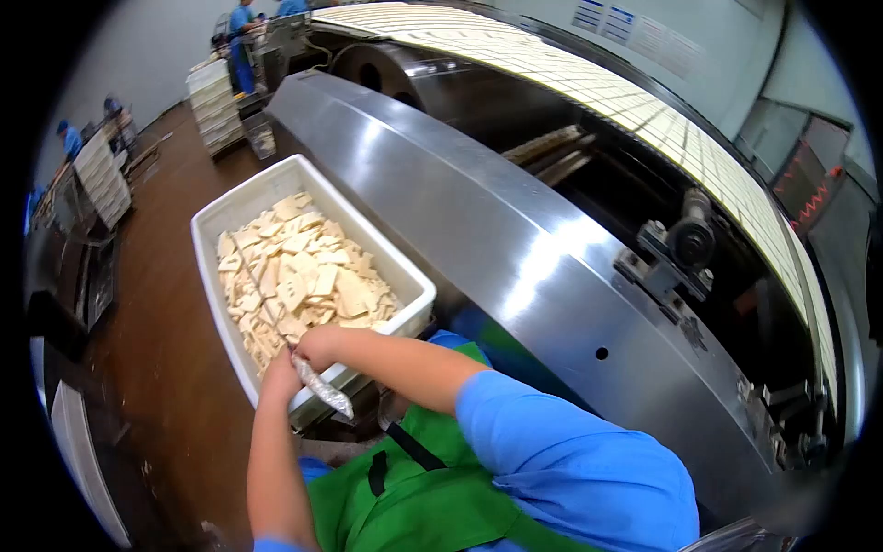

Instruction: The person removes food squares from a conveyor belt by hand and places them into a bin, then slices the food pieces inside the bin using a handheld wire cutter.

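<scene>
- Head view, lower left of centre: left hand (279, 373) and right hand (319, 347), both closed round one foil-wrapped tool (324, 390); exact finger placement hard to make out;
- left of centre: white tub (409, 283) holding pale flat pieces (308, 271); tool's thin shaft (251, 278) across them.

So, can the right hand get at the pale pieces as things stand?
Probably yes: the right hand is beside the uncovered pale pieces, though it seems to grip a foil-wrapped stick.

Two hands (318, 346), one large white tub (264, 190), one foil-wrapped handle (322, 387), two white crate stacks (214, 109)
</scene>
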Demonstrator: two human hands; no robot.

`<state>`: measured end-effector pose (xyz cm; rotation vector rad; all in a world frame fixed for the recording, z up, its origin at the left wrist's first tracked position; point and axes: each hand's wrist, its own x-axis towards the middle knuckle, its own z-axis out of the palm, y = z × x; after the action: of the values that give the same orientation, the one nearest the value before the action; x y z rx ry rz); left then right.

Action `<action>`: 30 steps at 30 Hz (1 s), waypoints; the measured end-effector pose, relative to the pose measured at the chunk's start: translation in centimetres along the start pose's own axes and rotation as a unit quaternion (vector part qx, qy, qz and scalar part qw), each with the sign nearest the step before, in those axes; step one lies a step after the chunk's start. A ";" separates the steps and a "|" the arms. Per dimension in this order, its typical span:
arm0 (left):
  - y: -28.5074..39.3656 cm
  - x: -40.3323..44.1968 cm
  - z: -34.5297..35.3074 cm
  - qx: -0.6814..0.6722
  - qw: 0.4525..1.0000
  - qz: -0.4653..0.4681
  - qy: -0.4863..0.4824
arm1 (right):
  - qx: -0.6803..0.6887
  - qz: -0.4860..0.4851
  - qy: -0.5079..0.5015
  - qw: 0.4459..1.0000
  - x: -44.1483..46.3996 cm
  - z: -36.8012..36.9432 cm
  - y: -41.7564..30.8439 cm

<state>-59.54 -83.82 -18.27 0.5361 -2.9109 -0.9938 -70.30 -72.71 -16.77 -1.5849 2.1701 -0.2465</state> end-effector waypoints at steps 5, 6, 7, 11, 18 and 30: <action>-0.5 0.5 0.3 -0.004 0.999 -0.006 -0.043 | -0.005 0.046 0.007 0.999 -0.1 0.1 -0.1; -0.7 0.7 0.5 0.021 0.998 -0.030 -0.042 | -0.009 0.037 0.003 0.999 0.2 0.4 0.2; -1.0 0.8 0.6 0.047 0.997 -0.055 -0.041 | -0.013 0.028 -0.001 1.000 0.4 0.6 0.5; -0.2 0.2 0.0 0.048 0.996 -0.057 -0.052 | -0.012 0.029 0.008 0.999 0.3 0.5 0.4; -1.5 0.8 0.6 0.047 0.997 -0.042 -0.052 | -0.034 -0.014 -0.029 0.999 1.7 1.7 1.4; -3.4 1.5 1.7 -0.014 1.000 -0.025 -0.003 | 0.002 0.016 0.000 1.000 0.4 0.8 0.7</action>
<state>-60.11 -85.79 -21.77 0.6072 -2.8978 -1.0430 -70.64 -72.74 -17.85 -1.5457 2.1915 -0.2411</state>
